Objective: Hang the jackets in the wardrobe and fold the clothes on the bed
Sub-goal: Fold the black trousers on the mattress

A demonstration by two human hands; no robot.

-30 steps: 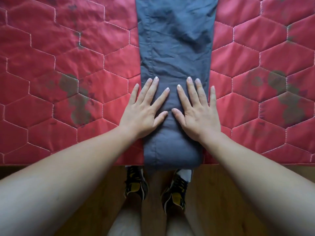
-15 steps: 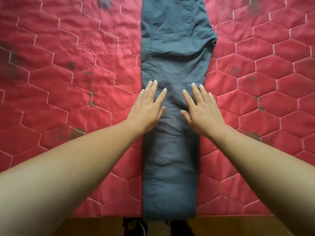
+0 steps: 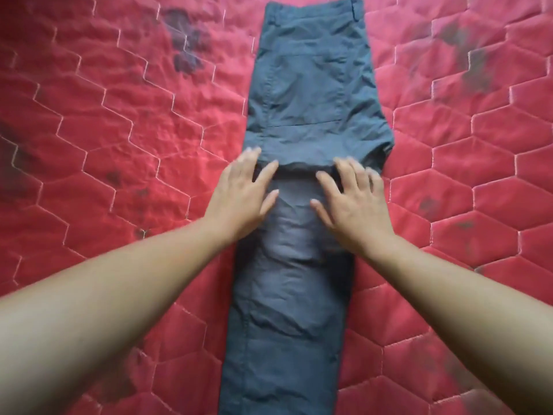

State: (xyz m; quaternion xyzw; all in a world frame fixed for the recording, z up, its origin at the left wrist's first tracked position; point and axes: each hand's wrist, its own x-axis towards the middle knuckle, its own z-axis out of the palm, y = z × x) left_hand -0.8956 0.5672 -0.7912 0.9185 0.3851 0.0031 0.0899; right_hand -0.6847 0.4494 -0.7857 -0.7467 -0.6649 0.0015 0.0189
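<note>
Left hand (image 3: 242, 193) and right hand (image 3: 356, 205): both flat, palms down, fingers straight and spread wide, holding nothing. They pressed on the trousers (image 3: 314, 85) side by side, with a strip of cloth showing between them. The left hand lay over the trousers' left edge, its outer fingers reaching the bed (image 3: 119, 145). The right hand sat near the right edge.

Change over the last second: the hands had been low on the legs, by the near edge of the bed. Half a second back they were about midway up. Now they were at the top of the legs, just under the seat, so this was one long stroke away from the body. The head followed, and floor and shoes dropped out of view.

Cloth ahead of the fingertips had bunched into a ridge (image 3: 302, 167) running across the trousers. It was not there before.

The trousers lay lengthwise up the bed, doubled leg on leg, with the waistband (image 3: 314, 9) at the far end. The red quilted cover carried dark patches (image 3: 185, 40).

Reading: the smoothing pass was nearly done and the legs behind the hands looked flatter, though still creased. The ridge would likely need pressing out toward the waistband before any cross fold. No cross fold had been made yet.
</note>
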